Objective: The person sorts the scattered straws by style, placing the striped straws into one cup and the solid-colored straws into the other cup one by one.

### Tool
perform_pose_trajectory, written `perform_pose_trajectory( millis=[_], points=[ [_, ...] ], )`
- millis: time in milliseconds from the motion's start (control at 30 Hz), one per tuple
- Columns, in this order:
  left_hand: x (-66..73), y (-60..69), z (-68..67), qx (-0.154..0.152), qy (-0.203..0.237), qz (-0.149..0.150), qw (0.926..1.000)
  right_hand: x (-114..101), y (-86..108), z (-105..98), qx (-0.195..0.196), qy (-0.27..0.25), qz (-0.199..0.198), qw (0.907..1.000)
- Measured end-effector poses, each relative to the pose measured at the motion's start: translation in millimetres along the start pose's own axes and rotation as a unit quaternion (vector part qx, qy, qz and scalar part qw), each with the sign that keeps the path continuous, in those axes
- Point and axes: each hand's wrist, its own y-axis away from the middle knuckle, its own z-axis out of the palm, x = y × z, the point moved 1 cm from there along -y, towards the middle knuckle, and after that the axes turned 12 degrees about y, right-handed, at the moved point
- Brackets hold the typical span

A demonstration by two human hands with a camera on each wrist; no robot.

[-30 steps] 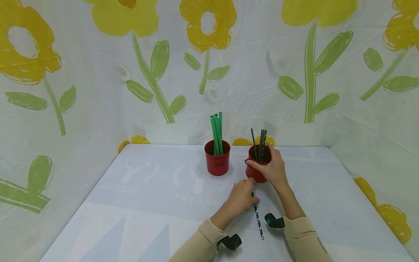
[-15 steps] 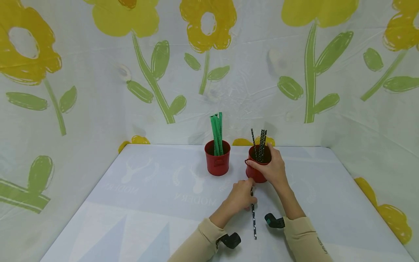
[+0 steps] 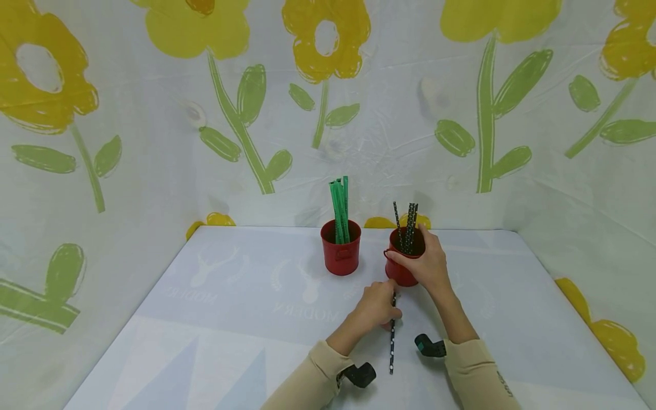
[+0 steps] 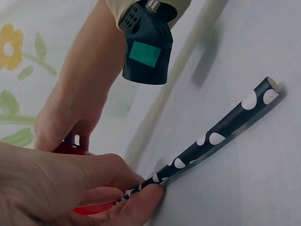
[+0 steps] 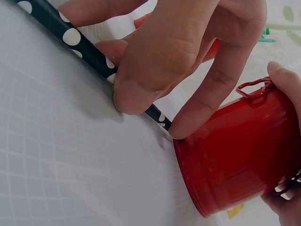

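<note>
A black straw with white dots lies along the table, its near end toward me. My left hand pinches it between thumb and fingers, close to the base of the right red bucket. In the right wrist view, a left fingertip touches the bottom edge of that bucket beside the straw's far end. My right hand grips the bucket's rim and side, with the thumb near a small handle. Several black dotted straws stand inside, leaning in different directions. The bucket's far side is hidden.
Left of my hands stands a second red bucket holding several green straws. A flowered cloth wall rises behind the pale table. Black wrist cameras stick out from both sleeves.
The near end of the held straw has swung to the left, so it now points almost straight toward me. My left hand has shifted only slightly; my right hand and the buckets keep still.
</note>
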Motion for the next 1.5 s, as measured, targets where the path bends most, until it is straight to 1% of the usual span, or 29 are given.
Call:
perform_pose_trajectory(
  millis=[233,467,833,1167,1300,1500],
  points=[
    [0.1,1.3,-0.7,-0.006,0.02,-0.008,0.9998,1,-0.5,0,0.002,0.0,-0.001,1.0],
    [-3.4,-1.1,-1.6,-0.005,0.028,-0.015,0.9995,1,-0.7,0,0.004,-0.002,-0.003,1.0],
    [-6.9,-1.1,-8.5,-0.004,0.051,-0.021,0.9985,0,0.1,0,0.009,-0.001,-0.013,0.9999],
    [-9.1,-1.1,-10.6,-0.006,0.054,-0.016,0.9984,-1,0.0,-1,0.005,-0.002,-0.007,1.0],
    [-9.4,-0.8,-12.5,-0.007,0.056,-0.01,0.9983,-1,-0.4,-1,0.005,0.0,-0.006,1.0],
    [-12.2,-1.1,-14.4,-0.001,0.042,-0.01,0.9991,0,-0.4,0,0.002,0.0,-0.004,1.0]
  ],
)
